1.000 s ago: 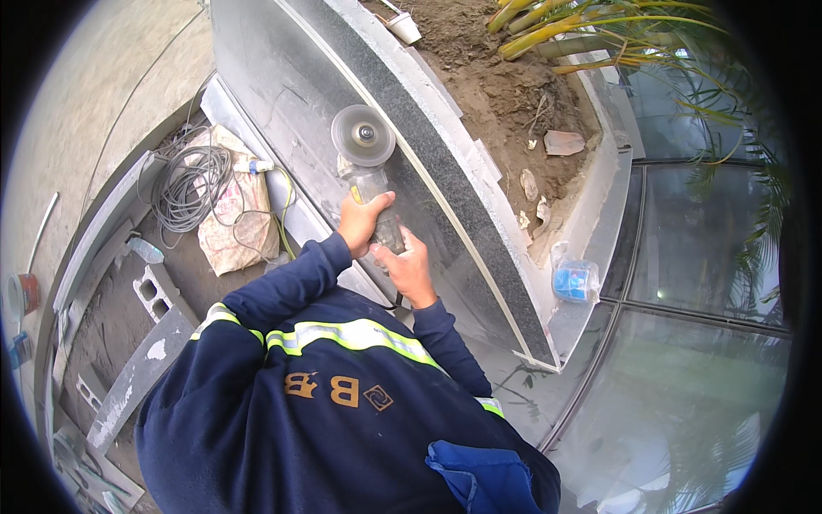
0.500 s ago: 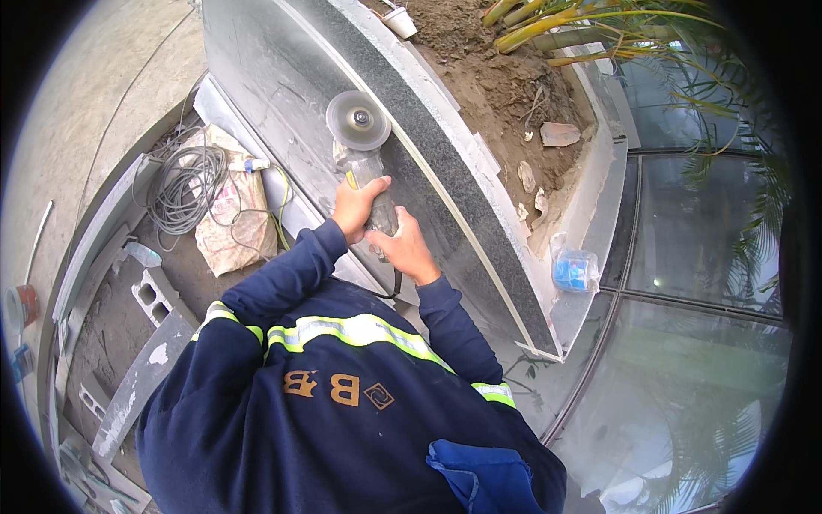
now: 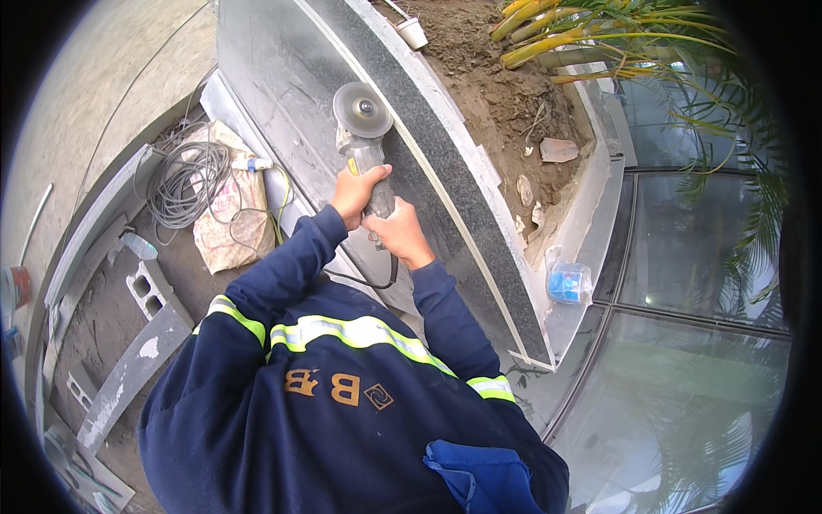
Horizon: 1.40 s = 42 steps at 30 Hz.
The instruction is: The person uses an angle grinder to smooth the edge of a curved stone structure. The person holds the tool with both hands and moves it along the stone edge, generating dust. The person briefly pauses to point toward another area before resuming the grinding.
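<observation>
An angle grinder (image 3: 370, 154) with a wide grey disc at its top rests over or just above a curved grey stone slab (image 3: 462, 188), beside a pale narrow strip (image 3: 419, 154) running along the dark speckled band. My left hand (image 3: 355, 190) is closed around the grinder's body below the disc. My right hand (image 3: 398, 227) is closed on the grinder's rear part, nearer to me, with the black cord hanging below it. Whether the disc touches the stone, I cannot tell.
A coiled grey cable (image 3: 184, 184) lies on a dirty sack (image 3: 235, 236) at left, near concrete blocks (image 3: 145, 291). Right of the slab are a soil bed (image 3: 505, 103), palm fronds (image 3: 599, 43), a blue plastic container (image 3: 569, 283) and glass panels (image 3: 685, 248).
Both hands and the grinder have shifted up, toward the slab's far end, with the disc higher on the stone. My right forearm is raised further. Both hands still grip the tool.
</observation>
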Tool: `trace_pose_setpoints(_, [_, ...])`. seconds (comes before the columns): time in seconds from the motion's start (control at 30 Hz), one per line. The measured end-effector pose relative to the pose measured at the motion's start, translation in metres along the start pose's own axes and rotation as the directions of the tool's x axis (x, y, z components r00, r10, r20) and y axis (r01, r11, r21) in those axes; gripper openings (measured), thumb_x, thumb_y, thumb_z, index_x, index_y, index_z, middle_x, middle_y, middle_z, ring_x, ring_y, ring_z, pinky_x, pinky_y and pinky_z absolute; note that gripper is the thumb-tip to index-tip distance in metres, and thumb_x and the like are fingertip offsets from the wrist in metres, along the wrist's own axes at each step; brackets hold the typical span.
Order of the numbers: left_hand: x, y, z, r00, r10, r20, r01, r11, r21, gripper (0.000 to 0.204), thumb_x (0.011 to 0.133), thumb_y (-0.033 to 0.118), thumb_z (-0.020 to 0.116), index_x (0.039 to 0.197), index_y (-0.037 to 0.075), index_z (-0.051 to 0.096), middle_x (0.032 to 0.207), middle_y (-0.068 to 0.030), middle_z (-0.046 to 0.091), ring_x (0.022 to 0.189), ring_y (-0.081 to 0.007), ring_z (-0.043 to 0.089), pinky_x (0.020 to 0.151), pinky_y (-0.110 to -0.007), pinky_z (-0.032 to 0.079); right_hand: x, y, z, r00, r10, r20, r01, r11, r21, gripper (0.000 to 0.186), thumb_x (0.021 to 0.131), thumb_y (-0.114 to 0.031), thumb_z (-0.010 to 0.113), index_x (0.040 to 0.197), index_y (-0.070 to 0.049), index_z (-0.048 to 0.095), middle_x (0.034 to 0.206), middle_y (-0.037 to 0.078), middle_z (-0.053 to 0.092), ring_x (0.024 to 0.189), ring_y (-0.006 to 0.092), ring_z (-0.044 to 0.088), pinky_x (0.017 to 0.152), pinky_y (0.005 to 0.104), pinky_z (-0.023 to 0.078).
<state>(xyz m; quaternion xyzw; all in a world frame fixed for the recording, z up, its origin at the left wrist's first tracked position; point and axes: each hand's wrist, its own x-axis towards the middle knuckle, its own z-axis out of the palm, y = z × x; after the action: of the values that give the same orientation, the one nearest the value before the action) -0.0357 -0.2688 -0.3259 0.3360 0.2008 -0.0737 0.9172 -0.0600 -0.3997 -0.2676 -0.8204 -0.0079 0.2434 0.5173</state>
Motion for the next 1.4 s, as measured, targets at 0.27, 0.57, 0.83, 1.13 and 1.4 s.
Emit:
trace_pose_setpoints(0.27, [-0.003,0.005,0.005,0.99,0.138,-0.001,-0.138,0.988,-0.065,0.034,0.091,0.01,0.078,0.117,0.003,0.057,0.095,-0.0071,0.065,0.076,-0.0217,0.07,0.068,-0.039,0.061,0.007,0.002,0.001,1.0,0.002,-0.008,-0.002,1.0,0.028,0.029,0.081,-0.007,0.078,0.104,0.002,0.064,0.085,0.005,0.069,0.071,0.0114,0.065,0.062,0.0287,0.052])
trace_pose_setpoints(0.57, [-0.014,-0.01,0.007,0.996,0.081,-0.025,-0.081,0.997,0.002,0.045,0.086,0.007,0.082,0.119,0.0,0.054,0.101,-0.0105,0.066,0.081,-0.0213,0.069,0.069,-0.038,0.06,-0.021,0.006,-0.004,0.998,-0.054,-0.021,0.055,0.998,0.022,0.029,0.081,-0.009,0.078,0.104,0.004,0.064,0.085,0.006,0.07,0.071,0.011,0.065,0.061,0.0287,0.051])
trace_pose_setpoints(0.83, [-0.032,-0.032,0.017,0.994,0.094,-0.052,-0.093,0.995,0.029,0.044,0.085,0.008,0.082,0.12,-0.001,0.056,0.1,-0.0094,0.068,0.083,-0.0192,0.068,0.074,-0.037,0.058,-0.043,0.025,-0.012,0.999,-0.031,-0.029,0.032,0.998,0.055,0.034,0.08,-0.011,0.078,0.106,0.007,0.064,0.087,0.007,0.071,0.075,0.0115,0.065,0.066,0.0317,0.054])
trace_pose_setpoints(1.13, [-0.043,-0.04,0.019,0.998,0.062,-0.031,-0.061,0.997,0.053,0.042,0.085,0.007,0.082,0.119,0.0,0.057,0.099,-0.009,0.068,0.08,-0.0188,0.068,0.071,-0.037,0.058,-0.065,0.024,-0.015,0.994,-0.068,-0.082,0.07,0.997,0.021,0.035,0.08,-0.015,0.079,0.103,0.006,0.064,0.082,0.007,0.07,0.07,0.0125,0.065,0.063,0.0326,0.053])
trace_pose_setpoints(1.4, [-0.055,-0.048,0.023,0.999,0.043,-0.033,-0.041,0.997,0.063,0.038,0.086,0.006,0.081,0.115,0.001,0.057,0.096,-0.0087,0.068,0.077,-0.0183,0.068,0.068,-0.036,0.058,-0.079,0.03,-0.018,0.998,-0.017,-0.066,0.018,1.0,0.014,0.038,0.081,-0.011,0.079,0.11,0.009,0.065,0.094,0.009,0.073,0.084,0.0128,0.066,0.076,0.0315,0.055])
